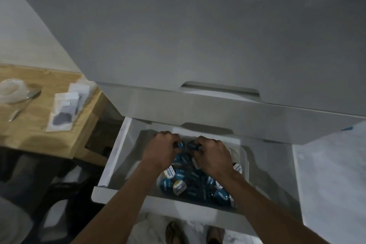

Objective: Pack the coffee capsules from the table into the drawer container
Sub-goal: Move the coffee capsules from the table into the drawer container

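A white drawer (111,166) stands pulled out below a grey cabinet. Inside it sits a clear container (244,156) holding several blue-topped coffee capsules (179,174), a few with pale lids. My left hand (161,149) is over the container's far side, its fingers curled round a dark blue capsule (179,144). My right hand (213,155) is beside it, gripping another dark capsule (192,146). Both hands hover just above the pile, and they hide the capsules underneath.
The grey cabinet front (178,45) overhangs the drawer's back. At left a wooden table (39,132) carries clear plastic bags (63,113), a white bowl (11,90) and a metal utensil (32,95). My feet in sandals (176,233) stand below the drawer.
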